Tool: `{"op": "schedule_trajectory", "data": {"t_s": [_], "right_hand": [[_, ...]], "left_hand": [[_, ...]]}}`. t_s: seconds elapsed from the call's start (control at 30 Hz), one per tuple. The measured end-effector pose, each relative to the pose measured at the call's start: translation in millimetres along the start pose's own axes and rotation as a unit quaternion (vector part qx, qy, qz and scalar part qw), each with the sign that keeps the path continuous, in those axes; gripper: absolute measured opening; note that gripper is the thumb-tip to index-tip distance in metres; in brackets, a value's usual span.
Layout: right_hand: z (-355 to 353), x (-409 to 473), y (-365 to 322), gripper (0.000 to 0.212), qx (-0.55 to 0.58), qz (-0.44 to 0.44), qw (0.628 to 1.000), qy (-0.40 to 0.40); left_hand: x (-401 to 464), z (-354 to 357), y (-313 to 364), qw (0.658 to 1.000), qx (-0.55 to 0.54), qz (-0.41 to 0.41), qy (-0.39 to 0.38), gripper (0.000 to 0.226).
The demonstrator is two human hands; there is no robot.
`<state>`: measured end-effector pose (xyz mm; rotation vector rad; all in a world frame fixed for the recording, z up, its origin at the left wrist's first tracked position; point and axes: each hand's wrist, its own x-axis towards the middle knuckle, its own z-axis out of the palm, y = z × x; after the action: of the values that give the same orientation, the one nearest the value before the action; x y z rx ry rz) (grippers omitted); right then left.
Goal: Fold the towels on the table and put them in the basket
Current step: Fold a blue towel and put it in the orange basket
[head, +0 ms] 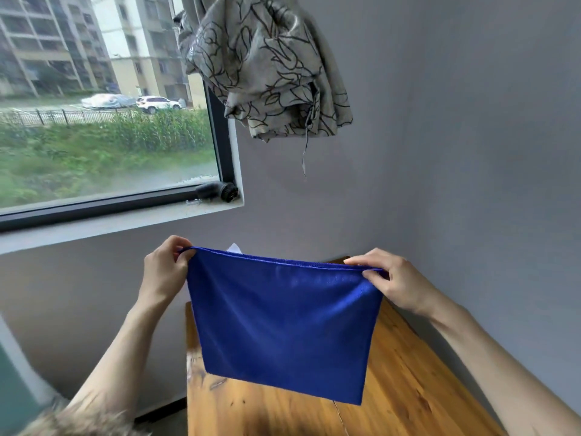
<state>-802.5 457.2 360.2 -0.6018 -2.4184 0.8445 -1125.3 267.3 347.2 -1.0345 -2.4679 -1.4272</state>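
Fingers [180, 251] of left hand [163, 262] pinch towel [283, 322] top corner at 9 o'clock; right hand [388, 281] pinches corner at 3. Towel hangs flat above bench [408, 388], top edge running 9-to-3, both hands equally near. Basket not visible.

Left hand [165, 262]: raised in front of the body, fingers curled, pinching the upper left corner of the blue towel [283, 322] between thumb and fingertips. Left forearm: bare, rising from the lower left edge of view, wrist bent slightly inward.
Right hand [388, 278]: raised at about the same height, index finger laid along the towel's top hem, thumb beneath, pinching the upper right corner. Right forearm: bare, entering from the lower right.
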Motion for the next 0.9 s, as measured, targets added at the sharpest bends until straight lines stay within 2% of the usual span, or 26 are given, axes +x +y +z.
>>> {"op": "schedule_trajectory", "data": {"t_s": [0.1,0.23,0.37,0.53,0.67,0.77,0.9], "right_hand": [[0.2,6.5,-0.5,0.037,-0.035,-0.012,0.999,0.003],[2.0,10.6,0.3,0.049,-0.106,-0.039,0.993,-0.03],[5.1,15.6,2.5,0.052,-0.136,-0.044,0.989,-0.046],[6.8,22.6,5.7,0.038,-0.132,-0.012,0.99,-0.045],[13.9,25.3,12.9,0.026,-0.137,0.02,0.989,-0.043],[18.0,29.0,16.6,0.017,-0.124,0.036,0.992,-0.015],[16.7,36.6,11.3,0.015,-0.108,0.031,0.994,0.012]], "left_hand": [[7.9,-7.5,4.6,1.0,-0.016,0.014,0.012,0.009],[13.1,-13.9,11.0,0.999,-0.015,0.037,0.019,0.017],[14.3,-19.4,12.5,0.998,-0.02,0.049,0.016,0.018],[10.6,-26.8,18.7,0.996,-0.046,0.073,0.03,0.019],[8.6,-33.0,18.8,0.993,-0.035,0.109,0.008,0.028],[8.4,-36.8,16.2,0.995,-0.027,0.099,0.001,0.034],[11.2,-44.2,16.4,0.995,-0.031,0.093,0.001,0.042]]}}
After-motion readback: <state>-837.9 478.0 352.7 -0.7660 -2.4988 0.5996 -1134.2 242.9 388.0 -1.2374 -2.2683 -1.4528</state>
